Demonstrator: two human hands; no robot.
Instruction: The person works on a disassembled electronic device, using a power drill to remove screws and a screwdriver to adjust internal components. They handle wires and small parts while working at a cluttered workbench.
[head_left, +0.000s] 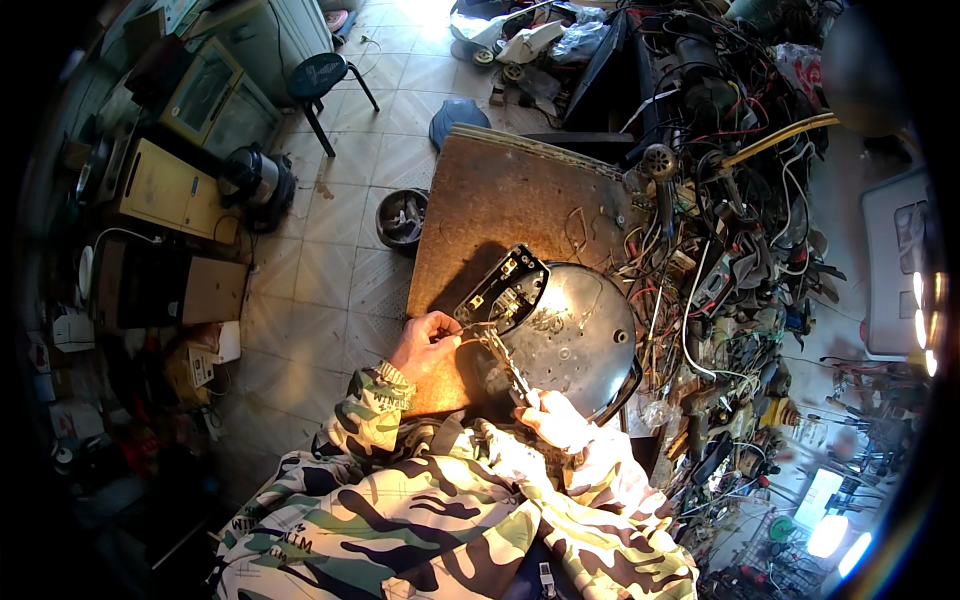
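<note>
A round dark metal appliance body [590, 335] lies on the brown wooden board, with an opened black control housing [507, 290] at its left showing parts inside. Left of that housing, my left hand [425, 342] has its fingers pinched on a thin wire [470, 337]. My right hand [557, 420] is closed around a slim metal tool [507, 368] that looks like pliers. Its tip points up and left, close to the wire beside the housing. Whether the jaws grip the wire is too small to tell.
The worn wooden board [490, 190] extends beyond the appliance. Tangled wires and parts [700, 300] heap up along the right. A round bin [402, 218] and a dark stool [318, 78] stand on the tiled floor at left, near a pressure cooker [255, 180] and cabinets.
</note>
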